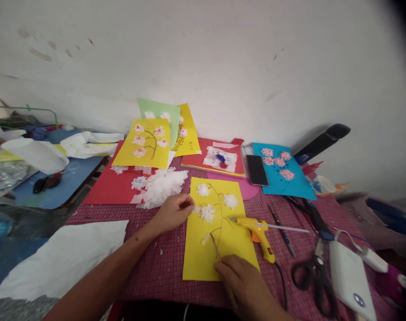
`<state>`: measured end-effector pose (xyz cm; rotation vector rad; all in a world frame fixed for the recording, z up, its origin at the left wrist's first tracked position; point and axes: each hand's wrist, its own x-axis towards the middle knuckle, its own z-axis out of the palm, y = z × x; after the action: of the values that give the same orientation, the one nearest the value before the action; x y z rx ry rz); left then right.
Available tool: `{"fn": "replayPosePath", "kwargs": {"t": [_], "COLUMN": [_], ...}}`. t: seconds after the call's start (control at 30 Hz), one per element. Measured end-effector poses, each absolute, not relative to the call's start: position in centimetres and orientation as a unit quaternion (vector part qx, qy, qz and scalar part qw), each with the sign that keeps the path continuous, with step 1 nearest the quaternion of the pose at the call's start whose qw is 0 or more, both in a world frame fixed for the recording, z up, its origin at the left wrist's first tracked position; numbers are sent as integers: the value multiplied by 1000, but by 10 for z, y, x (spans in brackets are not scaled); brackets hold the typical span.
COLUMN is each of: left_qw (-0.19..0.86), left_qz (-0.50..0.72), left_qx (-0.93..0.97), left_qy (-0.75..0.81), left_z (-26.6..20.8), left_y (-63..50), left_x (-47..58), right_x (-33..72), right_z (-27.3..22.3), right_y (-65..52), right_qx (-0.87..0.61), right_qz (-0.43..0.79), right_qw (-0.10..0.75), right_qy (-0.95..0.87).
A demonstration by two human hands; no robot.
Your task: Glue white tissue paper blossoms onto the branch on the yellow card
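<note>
Currently, the rectangular yellow paper sheet with a drawn dark branch [198, 263] lies flat on the red checked cloth [149, 263], its long axis running from the person toward the wall. The thin, pale stick [215, 244] slants across it, tip pointing away and slightly left, near a small white tissue scrap [206, 239]. The right hand [244, 283] grips this stick from above, covering its middle and the sheet's lower right edge. The left hand [174, 213] reaches in from the left, thumb and forefinger pinched beside a ruffled white tissue flower [207, 213]; whether they hold a separate piece is unclear.
</note>
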<state>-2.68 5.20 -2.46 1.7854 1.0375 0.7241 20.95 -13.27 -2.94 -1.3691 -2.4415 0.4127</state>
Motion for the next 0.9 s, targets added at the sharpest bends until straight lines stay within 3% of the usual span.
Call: {"fn": "replayPosePath", "kwargs": {"t": [0.17, 0.33, 0.4, 0.53, 0.6, 0.9], "left_qw": [468, 472, 472, 470, 466, 500], "left_qz": [296, 305, 305, 303, 299, 268], "left_qx": [719, 713, 714, 719, 725, 714], "left_qy": [420, 420, 418, 412, 411, 411], "left_z": [-26, -28, -29, -29, -29, -36], "left_y": [51, 51, 51, 52, 52, 52], "left_x": [-27, -27, -28, -28, -28, -21], "right_x": [207, 206, 216, 257, 276, 288], "right_z": [-30, -26, -25, -25, -27, -39], "right_y": [-133, -131, -131, -127, -124, -113], "right_qx": [-500, -500, -520, -633, -698, -805], "right_qz": [157, 129, 114, 26, -13, 27], "right_qw": [67, 47, 74, 211, 224, 99], "right_qy": [-849, -855, -843, -744, -680, -584]}}
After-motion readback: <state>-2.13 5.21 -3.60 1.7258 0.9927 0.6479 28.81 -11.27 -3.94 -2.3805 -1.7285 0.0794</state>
